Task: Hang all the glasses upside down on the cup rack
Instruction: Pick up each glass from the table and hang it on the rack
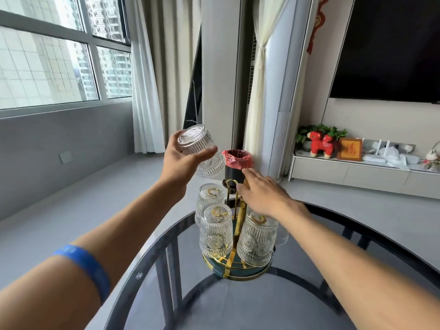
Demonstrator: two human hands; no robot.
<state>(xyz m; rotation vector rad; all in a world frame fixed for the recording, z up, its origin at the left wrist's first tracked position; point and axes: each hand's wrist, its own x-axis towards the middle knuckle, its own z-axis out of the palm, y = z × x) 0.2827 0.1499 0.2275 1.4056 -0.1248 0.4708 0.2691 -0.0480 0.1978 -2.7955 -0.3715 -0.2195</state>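
A gold wire cup rack (232,258) on a dark green round base stands on the glass table (297,294). Three ribbed clear glasses hang upside down on it: one at the back left (209,198), one at the front left (216,232), one at the front right (257,239). A further glass shows partly behind the right one. My left hand (181,163) holds another ribbed glass (202,151), tilted bottom-up, above and left of the rack. My right hand (262,194) rests on the rack's top loop handle, fingers around it.
A black bin (235,165) with a pink liner stands on the floor behind the rack. A low white TV cabinet (357,172) with ornaments runs along the right wall under a dark screen. Curtains and a window fill the left.
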